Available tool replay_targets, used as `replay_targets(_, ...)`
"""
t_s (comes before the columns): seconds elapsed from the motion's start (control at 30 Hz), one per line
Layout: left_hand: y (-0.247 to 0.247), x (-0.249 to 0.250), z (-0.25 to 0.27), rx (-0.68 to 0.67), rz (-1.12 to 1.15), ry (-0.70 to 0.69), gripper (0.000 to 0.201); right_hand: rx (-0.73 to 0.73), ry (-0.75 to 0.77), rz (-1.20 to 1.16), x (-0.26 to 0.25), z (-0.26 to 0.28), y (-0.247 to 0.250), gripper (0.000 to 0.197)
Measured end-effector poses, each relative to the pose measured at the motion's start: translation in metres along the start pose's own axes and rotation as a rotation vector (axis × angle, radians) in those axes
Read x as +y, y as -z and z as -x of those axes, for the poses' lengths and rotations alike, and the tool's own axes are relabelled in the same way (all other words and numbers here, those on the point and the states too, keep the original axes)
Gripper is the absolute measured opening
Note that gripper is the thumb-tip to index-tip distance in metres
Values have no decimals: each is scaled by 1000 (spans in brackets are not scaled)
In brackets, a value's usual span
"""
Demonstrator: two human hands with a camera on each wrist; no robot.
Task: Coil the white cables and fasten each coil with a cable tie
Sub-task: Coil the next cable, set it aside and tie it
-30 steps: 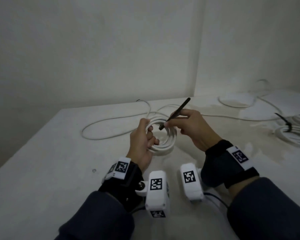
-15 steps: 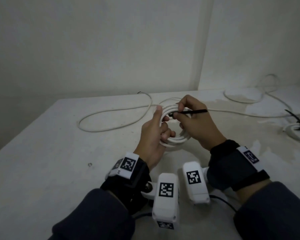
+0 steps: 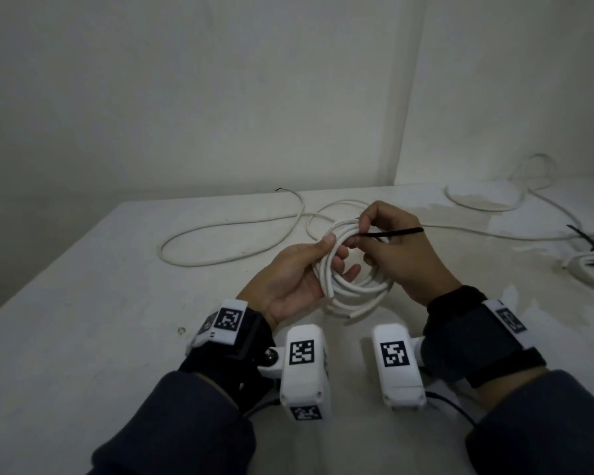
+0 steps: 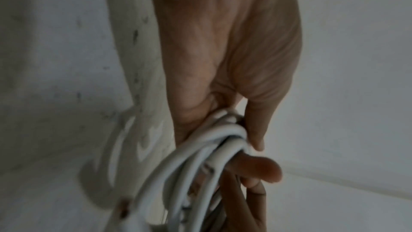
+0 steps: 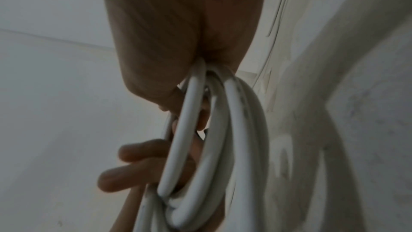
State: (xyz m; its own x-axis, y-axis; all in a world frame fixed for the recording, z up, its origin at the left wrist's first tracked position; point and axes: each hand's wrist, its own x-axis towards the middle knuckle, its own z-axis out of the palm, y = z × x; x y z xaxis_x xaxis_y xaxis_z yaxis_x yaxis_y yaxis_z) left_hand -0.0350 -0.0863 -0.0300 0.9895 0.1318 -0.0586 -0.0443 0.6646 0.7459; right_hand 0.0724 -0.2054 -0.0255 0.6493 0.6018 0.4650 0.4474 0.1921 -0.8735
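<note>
Head view: left hand grips the white coil, lifted from where it was a second ago, above the table's middle, while right hand pinches the black cable tie, now level, its tip entering the loop — threading likely begun.

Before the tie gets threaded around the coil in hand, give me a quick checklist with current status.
1. Coil gripped by left hand: ok, thumb on top, fingers through the loops.
2. Black cable tie pinched in right hand: ok.
3. Tie tip passed inside the coil: cannot tell, fingers hide it.
4. Loops bundled together: not ok, a cut end sticks out at the near side.
5. Tie closed into a loop: not ok, its tail points right, free.
6. Loose cable on the table clear of the coil: cannot tell.
</note>
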Motion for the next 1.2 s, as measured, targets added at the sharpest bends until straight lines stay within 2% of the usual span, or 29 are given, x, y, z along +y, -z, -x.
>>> replay_targets(0.1, 2, 3, 4, -58, 17, 76, 20, -53, 7, 11, 1, 0, 0, 31)
replay_targets(0.17, 0, 4, 4, -43, -6, 108, 14, -80, 15, 36, 2, -1, 0, 31)
replay_targets(0.2, -3, 5, 3, 7, -22, 117, 13, -91, 27, 60, 2, -1, 0, 30)
replay_targets(0.27, -9, 2, 1, 154, -61, 98, 24, -109, 58, 126, 2, -1, -2, 27)
replay_targets(0.33, -16, -2, -1, 298, -121, 30, 36, -136, 42, 125, 1, 0, -3, 24)
replay_targets(0.43, -20, -11, -5, 478, -236, -93, 30, -166, 11, 77, -3, 3, -3, 16)
replay_targets(0.53, -17, -13, -6, 571, -201, -128, 34, -104, 1, 2, -5, 5, -1, 10)
replay_targets(0.6, -13, -12, -6, 593, -153, -125, 35, -43, 1, 2, -5, 5, 0, 14)
replay_targets(0.7, -10, -13, -5, 599, -98, -121, 35, -42, 1, -7, -4, 5, -1, 18)
replay_targets(0.87, -11, -11, -5, 580, -70, -158, 22, 14, -81, -128, -2, 5, -1, 16)
replay_targets(1.0, -11, -10, -4, 602, -58, -207, 23, -14, -149, -216, 2, 6, -9, 25)
replay_targets(1.07, -11, -11, -4, 600, -61, -217, 25, -29, -148, -222, 1, 7, -13, 22)
replay_targets(1.2, -10, -13, -6, 514, -72, -215, 32, 66, -124, -259, -1, 8, -16, 20)
